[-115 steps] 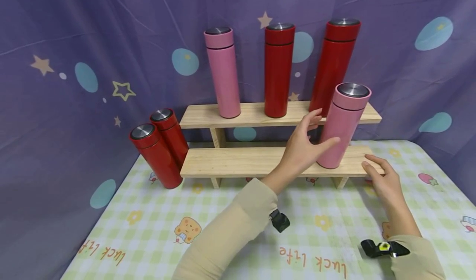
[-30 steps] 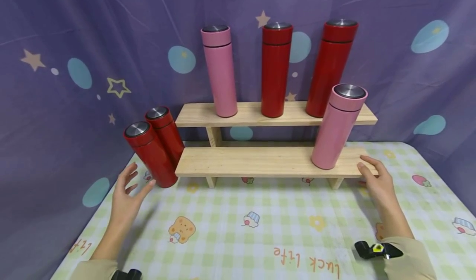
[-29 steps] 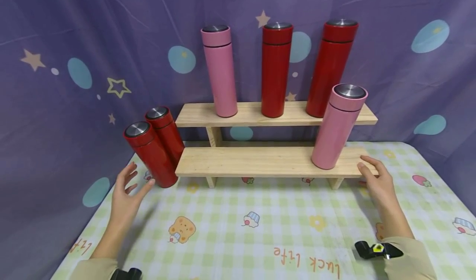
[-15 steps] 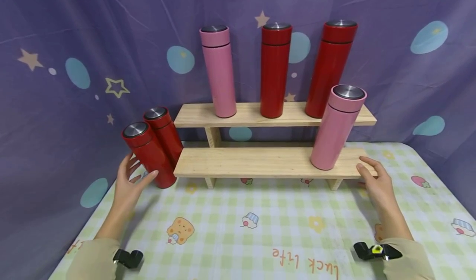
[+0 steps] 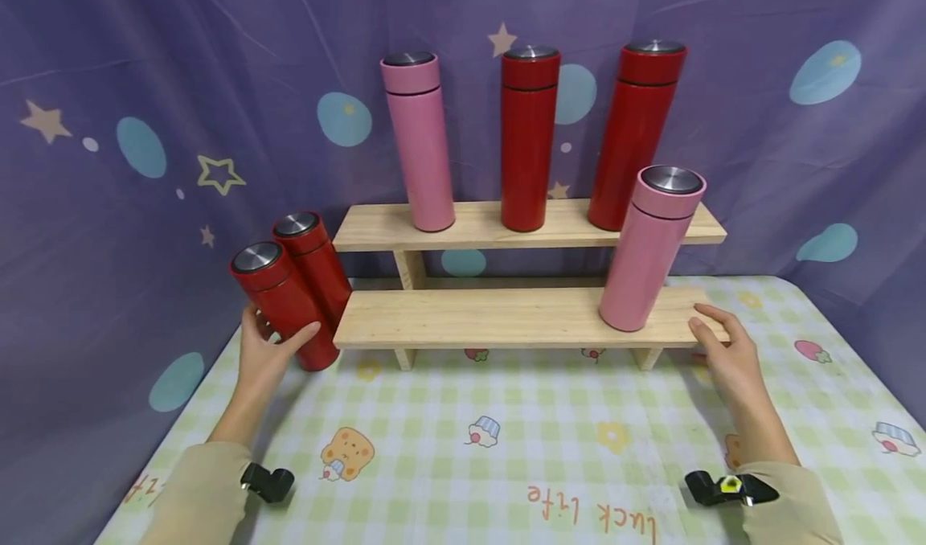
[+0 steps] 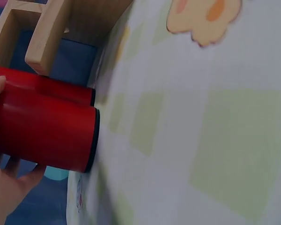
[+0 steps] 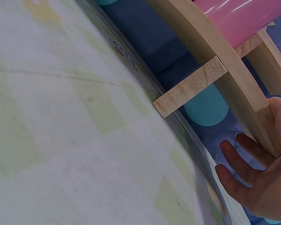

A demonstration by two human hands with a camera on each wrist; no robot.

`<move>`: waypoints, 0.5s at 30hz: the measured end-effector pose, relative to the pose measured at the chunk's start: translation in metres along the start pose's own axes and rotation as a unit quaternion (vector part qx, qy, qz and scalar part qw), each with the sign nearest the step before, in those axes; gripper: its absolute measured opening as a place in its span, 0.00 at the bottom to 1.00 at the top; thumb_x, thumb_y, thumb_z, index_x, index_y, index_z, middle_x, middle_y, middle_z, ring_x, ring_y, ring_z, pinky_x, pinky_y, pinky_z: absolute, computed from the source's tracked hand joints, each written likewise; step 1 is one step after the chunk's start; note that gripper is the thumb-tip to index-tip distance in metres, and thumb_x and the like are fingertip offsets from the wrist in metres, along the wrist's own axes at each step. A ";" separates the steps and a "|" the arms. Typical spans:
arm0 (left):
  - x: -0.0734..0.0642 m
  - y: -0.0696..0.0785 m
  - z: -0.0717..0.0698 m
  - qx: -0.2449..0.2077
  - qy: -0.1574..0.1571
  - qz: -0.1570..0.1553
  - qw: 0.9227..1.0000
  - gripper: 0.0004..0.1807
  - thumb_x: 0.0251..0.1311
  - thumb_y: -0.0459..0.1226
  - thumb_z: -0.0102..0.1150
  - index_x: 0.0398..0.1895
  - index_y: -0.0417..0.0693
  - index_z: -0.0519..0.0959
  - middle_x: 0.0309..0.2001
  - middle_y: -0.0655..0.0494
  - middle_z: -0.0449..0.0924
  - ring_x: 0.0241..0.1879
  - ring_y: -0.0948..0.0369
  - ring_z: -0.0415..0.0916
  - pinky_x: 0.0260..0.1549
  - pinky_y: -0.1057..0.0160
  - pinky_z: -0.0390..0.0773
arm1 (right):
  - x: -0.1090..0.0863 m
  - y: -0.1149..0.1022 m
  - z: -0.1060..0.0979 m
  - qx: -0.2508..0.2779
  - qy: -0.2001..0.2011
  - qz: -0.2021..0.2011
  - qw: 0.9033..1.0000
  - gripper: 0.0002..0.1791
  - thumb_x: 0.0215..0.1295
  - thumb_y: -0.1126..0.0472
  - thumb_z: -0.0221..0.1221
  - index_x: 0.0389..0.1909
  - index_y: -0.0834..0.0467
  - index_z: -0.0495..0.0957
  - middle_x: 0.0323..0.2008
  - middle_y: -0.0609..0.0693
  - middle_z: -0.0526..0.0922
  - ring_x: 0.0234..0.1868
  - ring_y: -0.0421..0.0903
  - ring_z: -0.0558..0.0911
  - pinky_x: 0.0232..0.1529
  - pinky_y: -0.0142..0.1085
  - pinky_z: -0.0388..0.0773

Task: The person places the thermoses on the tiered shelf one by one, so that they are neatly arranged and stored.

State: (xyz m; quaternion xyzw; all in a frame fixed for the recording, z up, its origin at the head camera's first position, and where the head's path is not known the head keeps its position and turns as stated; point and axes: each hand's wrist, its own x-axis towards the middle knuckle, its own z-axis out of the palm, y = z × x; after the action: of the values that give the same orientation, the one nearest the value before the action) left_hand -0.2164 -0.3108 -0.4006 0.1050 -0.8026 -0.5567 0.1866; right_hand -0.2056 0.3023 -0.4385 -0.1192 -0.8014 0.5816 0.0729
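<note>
In the head view, my left hand [image 5: 262,362] grips the nearer red thermos [image 5: 280,292], thumb across its front and fingers behind it. The left wrist view shows the same red thermos [image 6: 47,131] between thumb and fingers, its dark base close to the tablecloth. A second red thermos [image 5: 320,268] stands right behind it. My right hand [image 5: 738,368] holds the right end of the wooden stand's lower shelf [image 5: 463,320]. In the right wrist view, several fingers of the right hand [image 7: 267,187] hang below the board. A pink thermos [image 5: 647,260] stands on that shelf near this hand.
On the upper shelf [image 5: 470,227] stand a pink thermos [image 5: 422,155], a red thermos [image 5: 530,147] and another red thermos [image 5: 637,135] at the right. A checked tablecloth [image 5: 427,481] covers the table. Behind it hangs a purple curtain [image 5: 275,38].
My left hand has let go of the pink thermos on the lower shelf, moved left and closed round the nearer red thermos. My right hand stays at the shelf end.
</note>
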 end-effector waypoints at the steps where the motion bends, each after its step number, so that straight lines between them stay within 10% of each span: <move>1: 0.000 0.000 0.001 -0.001 0.006 0.003 1.000 0.51 0.55 0.40 0.73 0.77 0.53 0.49 0.68 0.50 0.63 0.62 0.55 0.64 0.60 0.53 0.67 | 0.000 0.000 0.000 0.000 0.000 0.000 1.000 0.36 0.71 0.38 0.51 0.75 0.47 0.60 0.74 0.67 0.50 0.46 0.39 0.68 0.40 0.24 0.77; 15: -0.004 -0.013 -0.001 -0.008 0.100 0.024 0.995 0.46 0.49 0.43 0.77 0.70 0.59 0.61 0.61 0.56 0.69 0.55 0.62 0.66 0.51 0.62 0.69 | -0.001 0.000 -0.001 0.007 0.000 -0.005 1.000 0.34 0.71 0.39 0.52 0.74 0.46 0.62 0.72 0.66 0.52 0.45 0.38 0.68 0.40 0.24 0.77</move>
State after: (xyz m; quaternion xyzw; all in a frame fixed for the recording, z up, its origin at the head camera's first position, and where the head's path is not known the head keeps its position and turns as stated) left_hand -0.2126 -0.3151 -0.4129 0.1394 -0.7780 -0.5449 0.2799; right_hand -0.2043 0.3030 -0.4383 -0.1144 -0.7978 0.5870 0.0766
